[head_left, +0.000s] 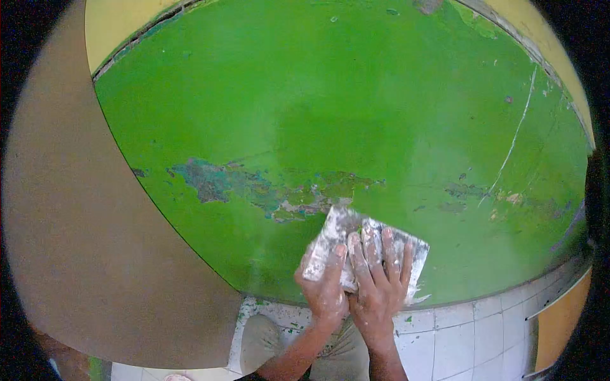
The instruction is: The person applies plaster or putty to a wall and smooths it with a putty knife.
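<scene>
A flat, roughly rectangular putty scraper (pixel 346 219), grey under thick white smears, is tilted in front of the lower part of the green wall (pixel 343 82). My left hand (pixel 324 289) grips its left side, thumb on the near face and fingers going behind. The fingers of my right hand (pixel 380 279) lie spread over the right half of the face, while its thumb is hidden. White paste coats the fingers of both hands. The scraper's top corner overlaps the lower edge of a peeled patch (pixel 279 193) showing grey and bluish layers.
A brown panel (pixel 108 222) covers the left side. A thin white crack (pixel 518 133) runs down the wall at the right, near smaller chipped spots. White floor tiles (pixel 457 330) carry paint flakes near the wall's foot. An orange-brown board (pixel 562 324) stands at lower right.
</scene>
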Demonstrator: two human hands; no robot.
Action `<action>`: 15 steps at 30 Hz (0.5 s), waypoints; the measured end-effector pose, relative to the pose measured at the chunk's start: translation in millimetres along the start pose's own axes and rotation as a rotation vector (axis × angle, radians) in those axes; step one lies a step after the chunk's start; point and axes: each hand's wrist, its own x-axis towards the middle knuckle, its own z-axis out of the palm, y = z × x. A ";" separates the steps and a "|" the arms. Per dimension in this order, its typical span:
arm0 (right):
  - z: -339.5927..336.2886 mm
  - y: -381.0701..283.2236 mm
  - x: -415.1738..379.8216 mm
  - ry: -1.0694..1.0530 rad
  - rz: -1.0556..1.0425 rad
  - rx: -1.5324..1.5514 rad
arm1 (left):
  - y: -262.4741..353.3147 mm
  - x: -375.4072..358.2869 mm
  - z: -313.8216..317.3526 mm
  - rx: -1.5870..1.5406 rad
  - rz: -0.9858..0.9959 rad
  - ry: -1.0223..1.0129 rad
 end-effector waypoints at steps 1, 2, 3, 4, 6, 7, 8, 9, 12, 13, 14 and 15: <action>1.6 -1.3 5.0 0.024 -0.012 0.007 | 7.1 5.5 4.6 -0.029 -0.021 -0.007; -0.8 -4.3 17.9 0.049 -0.030 -0.015 | 13.6 16.2 10.9 -0.099 -0.031 -0.029; -6.0 -8.1 24.3 0.046 -0.020 -0.016 | 22.8 19.4 16.2 -0.093 -0.038 -0.032; -12.4 -11.5 29.5 0.047 -0.018 -0.005 | 33.7 19.6 22.6 -0.119 -0.036 -0.051; -12.8 -12.4 28.3 0.063 -0.024 0.000 | 32.8 17.2 21.7 -0.147 -0.028 -0.065; -5.3 -11.4 12.9 0.056 0.003 0.018 | 25.6 12.2 13.4 -0.149 -0.027 -0.066; 0.2 -10.4 6.2 0.054 0.023 0.035 | 18.2 9.6 6.9 -0.096 -0.026 -0.036; 1.0 -9.6 9.9 0.061 0.011 0.030 | 18.0 9.8 8.1 -0.050 -0.024 -0.004; -7.3 -12.7 29.4 0.064 -0.042 0.005 | 27.0 24.8 19.0 -0.137 0.022 -0.061; -14.9 -16.8 38.5 0.056 -0.040 0.007 | 35.9 30.5 24.0 -0.205 0.046 -0.088; -21.3 -20.5 48.3 0.065 -0.061 0.005 | 46.9 33.6 28.2 -0.210 0.014 -0.093; -25.0 -23.8 53.3 0.075 -0.083 0.006 | 47.6 32.0 27.1 -0.210 0.020 -0.091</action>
